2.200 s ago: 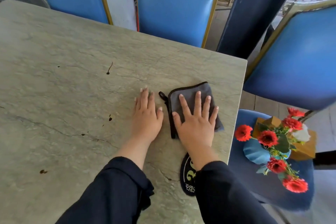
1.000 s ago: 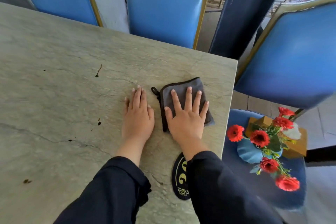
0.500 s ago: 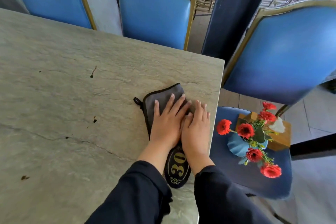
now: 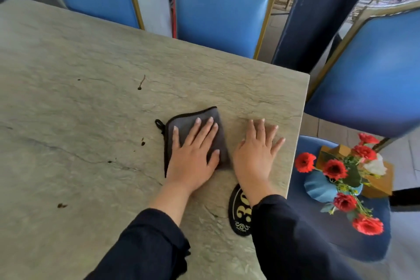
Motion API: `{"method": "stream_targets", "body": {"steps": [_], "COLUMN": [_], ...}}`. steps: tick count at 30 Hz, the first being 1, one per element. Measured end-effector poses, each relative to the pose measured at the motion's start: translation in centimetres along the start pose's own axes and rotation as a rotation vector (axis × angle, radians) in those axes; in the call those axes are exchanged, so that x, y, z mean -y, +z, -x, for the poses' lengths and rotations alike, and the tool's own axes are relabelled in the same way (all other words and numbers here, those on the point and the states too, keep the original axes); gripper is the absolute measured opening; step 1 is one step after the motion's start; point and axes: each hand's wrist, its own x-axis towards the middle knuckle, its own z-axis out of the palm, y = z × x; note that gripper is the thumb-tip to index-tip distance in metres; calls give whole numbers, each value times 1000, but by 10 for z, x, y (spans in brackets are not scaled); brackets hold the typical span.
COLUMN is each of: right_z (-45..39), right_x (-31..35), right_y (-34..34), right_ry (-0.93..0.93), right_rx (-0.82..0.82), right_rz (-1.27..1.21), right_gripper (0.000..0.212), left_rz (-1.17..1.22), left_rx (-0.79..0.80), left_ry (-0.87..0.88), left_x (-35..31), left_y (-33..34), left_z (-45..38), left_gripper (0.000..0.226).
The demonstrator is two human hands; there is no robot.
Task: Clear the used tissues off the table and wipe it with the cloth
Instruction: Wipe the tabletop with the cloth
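A folded grey cloth (image 4: 181, 123) with a dark trim and a small loop lies on the stone-patterned table (image 4: 91, 63) near its right edge. My left hand (image 4: 193, 154) presses flat on the cloth, fingers spread, with the thumb against its right side. Just to the right, my right hand (image 4: 256, 154) rests palm down on the bare tabletop with fingers apart and holds nothing. I see no tissues on the table. Small dark stains (image 4: 142, 142) dot the surface left of the cloth.
A black oval number plaque (image 4: 238, 213) lies on the table by my right wrist. Blue chairs (image 4: 218, 7) stand along the far side and on the right (image 4: 375, 79). Red flowers in a blue vase (image 4: 336, 173) sit on a chair seat beside the table's right edge.
The cloth has passed from under my right hand to under my left. My right hand has moved off it to the bare table on the right.
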Motion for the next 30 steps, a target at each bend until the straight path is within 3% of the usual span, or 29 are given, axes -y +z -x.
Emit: {"method": "stream_targets", "body": {"steps": [4, 11, 13, 16, 19, 23, 27, 30], "right_z": [1, 0, 2, 3, 5, 32, 92, 130], "right_x": [27, 33, 35, 35, 33, 36, 40, 35], "right_y": [15, 20, 19, 16, 13, 13, 17, 19], "right_ry": [-115, -108, -104, -115, -119, -101, -173, -222], "right_rx": [59, 81, 87, 88, 104, 129, 127, 114], "right_rz": [-49, 68, 83, 83, 59, 33, 9, -16], "right_gripper": [52, 52, 52, 52, 52, 53, 54, 54], "left_rz": [6, 15, 18, -21, -41, -27, -7, -7], "left_rx": [11, 68, 46, 1, 25, 62, 84, 58], "left_ry": [153, -305, -286, -94, 46, -91, -294, -252], "left_x": [30, 75, 54, 32, 56, 104, 106, 82], "left_y": [-4, -12, -10, -4, -6, -15, -17, -12], "left_z": [-5, -40, -24, 23, 52, 46, 34, 60], "left_gripper": [58, 54, 56, 58, 58, 56, 55, 56]}}
